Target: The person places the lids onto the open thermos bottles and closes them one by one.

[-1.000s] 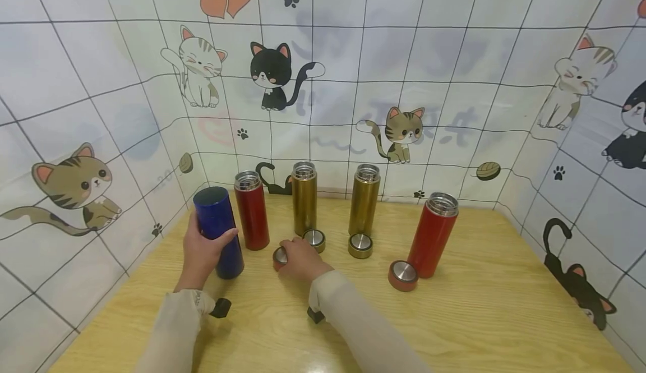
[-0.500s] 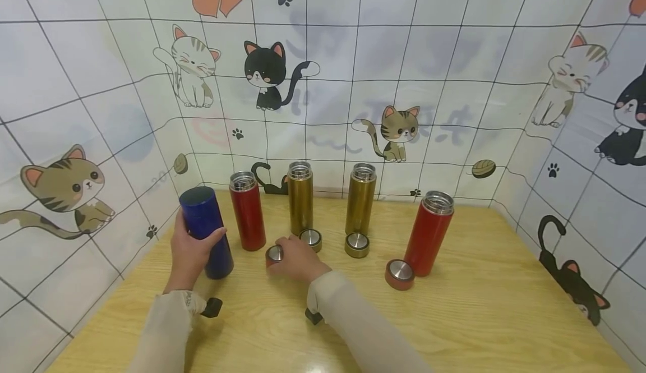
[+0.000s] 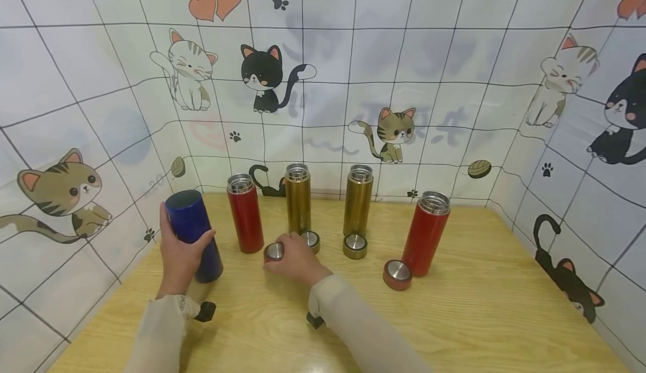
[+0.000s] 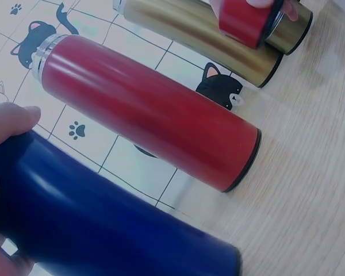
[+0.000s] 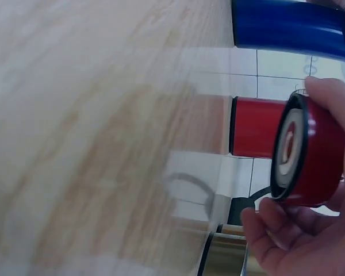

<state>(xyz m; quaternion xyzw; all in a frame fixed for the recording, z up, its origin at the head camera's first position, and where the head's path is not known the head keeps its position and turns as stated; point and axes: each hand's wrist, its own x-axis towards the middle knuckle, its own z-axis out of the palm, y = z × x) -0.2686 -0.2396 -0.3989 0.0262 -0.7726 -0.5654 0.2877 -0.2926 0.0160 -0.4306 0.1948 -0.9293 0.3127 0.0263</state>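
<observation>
In the head view my left hand [image 3: 178, 258] grips a tall blue thermos bottle [image 3: 194, 224] with its top covered, thumb on the near side. The left wrist view shows the blue bottle's smooth side [image 4: 103, 213] close up. My right hand [image 3: 299, 259] pinches a red lid with a steel top [image 3: 274, 251]. In the right wrist view the lid [image 5: 319, 152] is held off the table, its pale underside partly showing. Behind the lid an uncapped red thermos bottle [image 3: 245, 216] stands upright. A gold lid [image 3: 310, 242] sits just behind my right hand.
Two uncapped gold bottles [image 3: 299, 202] [image 3: 359, 202] stand at the back, the right one with a gold lid [image 3: 355, 246] before it. At the right, another open red bottle [image 3: 426, 235] stands beside its red lid [image 3: 397, 275]. A cat-print cloth [image 3: 323, 98] walls the table.
My left hand has shifted the blue bottle a little left, away from the red bottle. The red lid in my right hand has come up and left slightly. The head view has drifted.
</observation>
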